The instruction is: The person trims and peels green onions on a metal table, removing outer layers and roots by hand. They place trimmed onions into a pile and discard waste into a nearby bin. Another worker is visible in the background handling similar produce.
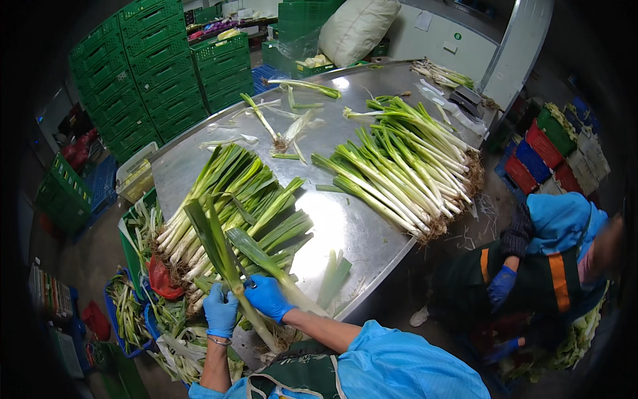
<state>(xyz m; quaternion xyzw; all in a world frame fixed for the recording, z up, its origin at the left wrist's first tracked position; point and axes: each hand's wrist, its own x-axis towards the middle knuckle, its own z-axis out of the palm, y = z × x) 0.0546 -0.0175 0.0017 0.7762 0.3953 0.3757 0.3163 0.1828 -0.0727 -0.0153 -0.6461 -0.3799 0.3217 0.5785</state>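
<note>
My left hand (221, 310), in a blue glove, grips a thick leek (256, 316) at its stalk. The leek slants up from its root end by my apron, its green leaves pointing away from me. Close against the stalk is my gloved right hand (269, 298), closed on what looks like a small knife (241, 264); its thin blade is partly hidden among the leaves. Beneath my right forearm lies a second thick leek (294, 292). Just beyond my hands, a pile of leeks (214, 214) with rooty ends covers the left of the steel table (319, 254).
Another leek pile (398, 174) lies across the table's right side. Peeled scraps (299, 127) are scattered at the back. Crates of trimmings (127, 309) stand at left, near stacked green crates (154, 65). A co-worker in blue gloves (501, 287) bends at right.
</note>
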